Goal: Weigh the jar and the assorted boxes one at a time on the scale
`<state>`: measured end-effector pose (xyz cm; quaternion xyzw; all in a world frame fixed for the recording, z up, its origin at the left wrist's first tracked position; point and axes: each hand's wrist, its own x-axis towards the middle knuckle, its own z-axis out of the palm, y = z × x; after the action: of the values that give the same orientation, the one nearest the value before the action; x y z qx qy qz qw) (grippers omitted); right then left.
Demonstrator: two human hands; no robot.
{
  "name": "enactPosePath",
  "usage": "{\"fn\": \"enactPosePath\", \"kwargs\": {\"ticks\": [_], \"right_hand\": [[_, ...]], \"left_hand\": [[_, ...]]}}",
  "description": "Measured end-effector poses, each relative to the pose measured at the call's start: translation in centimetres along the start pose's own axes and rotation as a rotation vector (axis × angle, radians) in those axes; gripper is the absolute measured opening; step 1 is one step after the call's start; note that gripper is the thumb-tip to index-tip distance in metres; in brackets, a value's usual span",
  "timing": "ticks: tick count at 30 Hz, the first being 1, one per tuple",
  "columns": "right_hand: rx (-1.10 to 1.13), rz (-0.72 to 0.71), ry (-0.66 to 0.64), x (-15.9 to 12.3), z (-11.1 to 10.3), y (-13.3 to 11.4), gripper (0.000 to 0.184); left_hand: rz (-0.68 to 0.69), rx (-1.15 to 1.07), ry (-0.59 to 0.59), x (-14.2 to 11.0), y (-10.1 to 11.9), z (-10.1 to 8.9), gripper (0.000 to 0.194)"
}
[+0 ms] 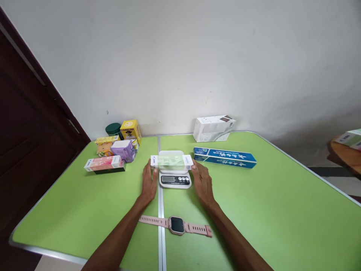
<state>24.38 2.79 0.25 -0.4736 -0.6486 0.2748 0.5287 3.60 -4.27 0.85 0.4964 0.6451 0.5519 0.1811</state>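
Observation:
A long green and white carton (171, 162) lies crosswise at the weighing plate of a white kitchen scale (183, 185); whether it rests on the plate or hovers just over it, I cannot tell. My left hand (149, 181) grips the carton's left end, thumb toward me. At the opposite end my right hand (202, 182) holds it with fingers along the side. The scale's dark display (168, 179) shows no readable digits. Closer to me, between my forearms, a pink smartwatch (177, 225) is laid out flat with its strap straight.
To the right lie blue toothpaste boxes (225, 157), with a white box (213, 128) behind. Grouped at left are a pink carton (103, 163), a purple pack (123, 150), a yellow box (131, 131) and a dark green tub (113, 129). A metal seam (161, 233) divides the green table.

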Motion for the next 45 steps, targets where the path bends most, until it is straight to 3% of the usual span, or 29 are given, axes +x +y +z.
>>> {"fn": "enactPosePath", "kwargs": {"ticks": [3,6,9,12,17,20,24,29,33,35,38,41,45], "right_hand": [[0.001,-0.016,0.025,-0.6,0.0,-1.0,0.065],[0.029,-0.055,0.049,-1.0,0.9,-3.2,0.063],[0.088,-0.117,0.012,-1.2,3.6,-6.6,0.061],[0.186,-0.162,-0.112,-1.4,8.4,-10.2,0.060],[0.296,-0.188,-0.319,-2.2,17.5,-14.1,0.064],[0.285,-0.189,-0.382,-2.8,21.7,-14.7,0.069],[0.253,-0.207,-0.411,-3.0,25.0,-14.8,0.070],[0.256,-0.254,-0.409,-2.6,26.6,-14.5,0.067],[0.216,-0.330,-0.427,-3.0,23.9,-14.1,0.070],[0.190,-0.377,-0.412,-3.1,20.6,-13.6,0.066],[0.125,-0.401,-0.329,-2.3,13.7,-11.7,0.056],[-0.016,-0.337,-0.091,-0.1,5.4,-7.5,0.050],[-0.235,-0.147,0.332,4.1,-4.7,0.7,0.064]], "left_hand": [[-0.006,-0.060,0.000,-1.1,1.4,0.4,0.076],[0.021,-0.091,0.064,-1.2,2.9,-1.0,0.079],[0.046,-0.066,0.222,-0.4,3.8,-4.6,0.076],[0.030,0.016,0.424,1.1,3.5,-9.7,0.076],[-0.023,0.166,0.600,3.9,0.6,-18.5,0.063],[-0.095,0.245,0.616,5.2,-2.0,-22.1,0.051],[-0.230,0.338,0.588,6.6,-5.1,-24.1,0.052],[-0.204,0.327,0.593,7.4,-7.0,-24.1,0.059],[-0.169,0.319,0.669,6.7,-6.9,-23.7,0.080],[-0.103,0.385,0.729,6.0,-6.2,-23.4,0.093],[0.081,0.468,0.723,5.1,-3.7,-21.7,0.098],[0.225,0.401,0.575,4.5,0.3,-17.2,0.091],[0.208,0.116,0.199,4.2,6.0,-7.5,0.077]]}}
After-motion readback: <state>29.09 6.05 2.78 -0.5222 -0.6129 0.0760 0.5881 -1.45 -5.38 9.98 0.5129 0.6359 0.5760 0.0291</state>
